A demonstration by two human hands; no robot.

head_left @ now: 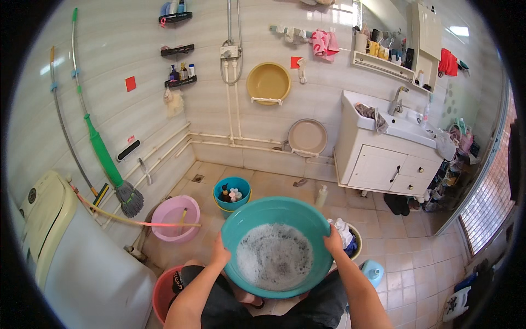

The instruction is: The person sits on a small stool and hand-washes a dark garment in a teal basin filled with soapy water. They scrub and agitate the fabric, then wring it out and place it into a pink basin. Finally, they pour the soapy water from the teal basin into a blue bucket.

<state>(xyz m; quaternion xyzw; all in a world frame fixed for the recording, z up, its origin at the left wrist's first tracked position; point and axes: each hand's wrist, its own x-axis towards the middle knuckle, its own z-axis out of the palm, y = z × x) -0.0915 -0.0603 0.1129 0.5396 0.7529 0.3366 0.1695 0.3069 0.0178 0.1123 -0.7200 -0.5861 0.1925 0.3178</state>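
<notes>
Between my two hands is a large teal basin (318, 219) with foamy, greyish suds (274, 255) spread over the water inside. My left hand (220, 252) is closed on the basin's left rim, its fingers largely hidden by the wall. On the opposite side my right hand (332, 241) grips the right rim. The basin is above my lap, and its underside is out of sight. Close to my right hand stands a pale tub (357, 249) heaped with white and blue cloth (344, 234).
A pink basin (159, 219) and a blue bucket with bottles (232, 205) stand beyond my left hand. A red tub (162, 293) is by my left leg, beside a washing machine (98, 263). At right are a blue jug (372, 271) and a sink cabinet (378, 164).
</notes>
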